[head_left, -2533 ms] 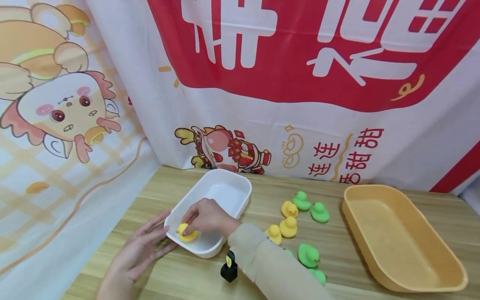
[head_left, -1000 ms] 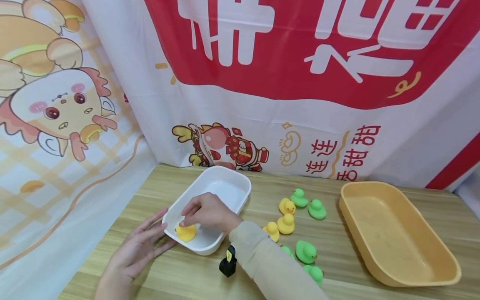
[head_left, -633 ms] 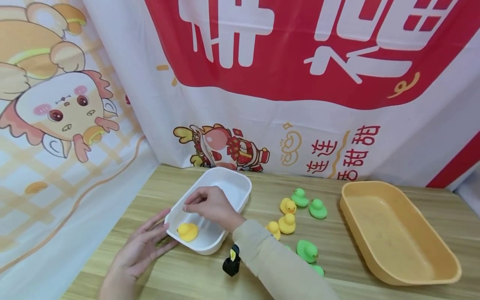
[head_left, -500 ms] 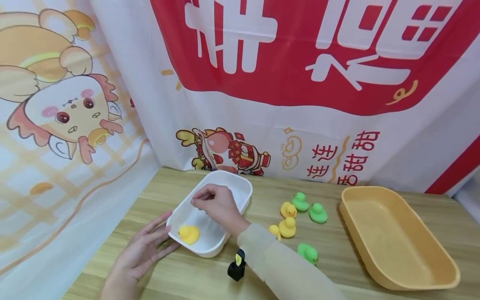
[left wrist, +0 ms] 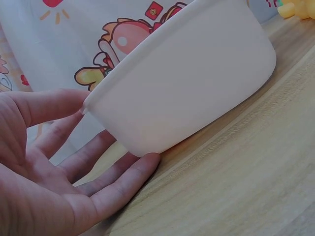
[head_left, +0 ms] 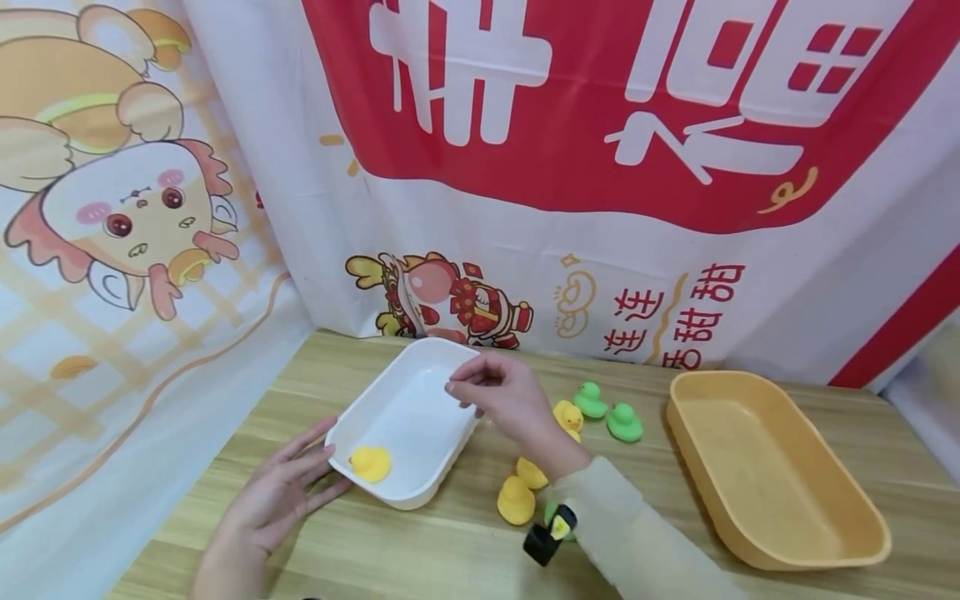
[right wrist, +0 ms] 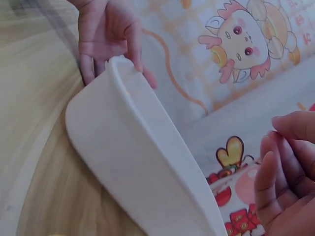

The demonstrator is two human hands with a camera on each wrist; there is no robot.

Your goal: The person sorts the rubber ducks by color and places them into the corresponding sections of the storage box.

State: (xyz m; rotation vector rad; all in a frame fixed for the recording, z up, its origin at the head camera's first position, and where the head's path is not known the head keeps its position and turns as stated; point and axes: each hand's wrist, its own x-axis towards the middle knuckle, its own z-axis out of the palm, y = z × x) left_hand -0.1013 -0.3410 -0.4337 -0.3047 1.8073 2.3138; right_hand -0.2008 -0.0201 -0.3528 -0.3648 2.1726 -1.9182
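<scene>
My left hand [head_left: 281, 496] rests spread against the near-left corner of a white tray [head_left: 408, 497]; in the left wrist view its thumb touches the rim and its fingers lie against the lower side. One yellow duck [head_left: 371, 464] sits inside the tray near that corner. Over the tray's right rim is my right hand [head_left: 513, 400], fingers loosely curved and holding nothing, which the right wrist view also shows. Close by on the table are yellow ducks [head_left: 516, 500] and green ducks [head_left: 624, 422], some partly hidden by the right arm.
A larger orange-yellow tray [head_left: 780, 483] stands empty on the right of the wooden table [head_left: 405, 558]. Printed cloths [head_left: 480, 200] hang behind and to the left. A black device [head_left: 550, 535] is strapped at the right wrist.
The right hand has let go of the yellow duck inside the white tray, risen and moved right to the tray's far side. More yellow ducks show beside the arm. The left hand stays put.
</scene>
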